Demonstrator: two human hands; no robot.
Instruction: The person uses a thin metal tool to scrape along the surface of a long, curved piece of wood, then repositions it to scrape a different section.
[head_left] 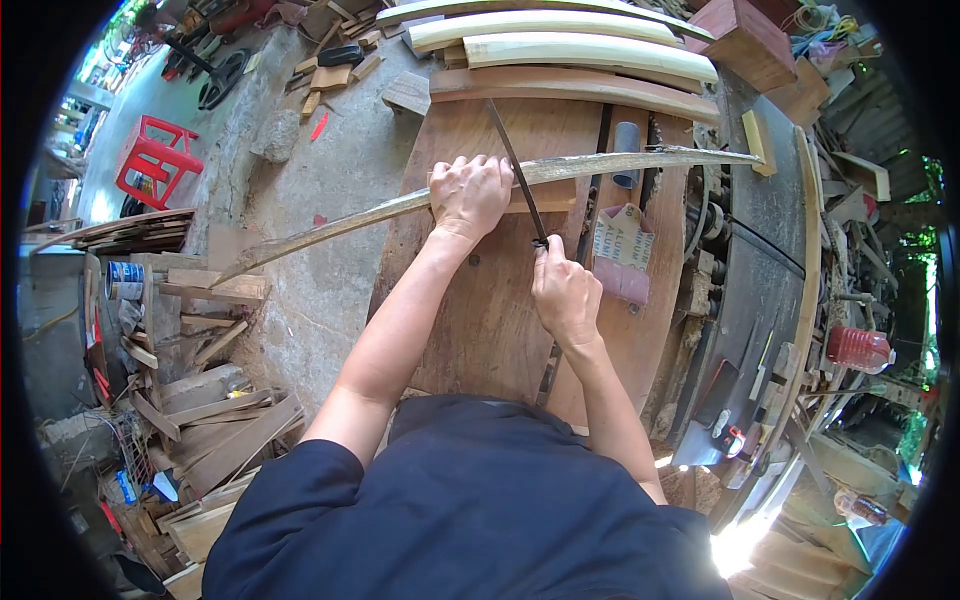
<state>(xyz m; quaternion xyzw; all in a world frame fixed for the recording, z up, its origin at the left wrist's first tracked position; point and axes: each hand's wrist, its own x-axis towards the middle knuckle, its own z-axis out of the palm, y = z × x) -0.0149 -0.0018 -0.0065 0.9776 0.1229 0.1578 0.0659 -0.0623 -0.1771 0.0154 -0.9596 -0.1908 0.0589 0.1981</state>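
Observation:
Across the wooden workbench (pixel 490 310) lies a long, curved strip of rough wood (pixel 590 165), its left end reaching out past the bench edge. My left hand (pixel 470 195) is closed around the strip near its middle, knuckles up. In my right hand (pixel 566 292) is a long, dark, narrow file (pixel 520 175), pointing away from me. Its blade crosses the strip just right of my left hand, and its handle is mostly hidden in my fist. A piece of sandpaper (pixel 622 240) rests on the bench to the right of my hands.
Several curved pale wood pieces (pixel 590 50) lie along the bench's far end. A grey tube (pixel 627 150) stands near the strip. Machinery (pixel 712 220) lines the right side. On the left are a red stool (pixel 158 160), a paint can (pixel 125 280) and wood scraps (pixel 235 440).

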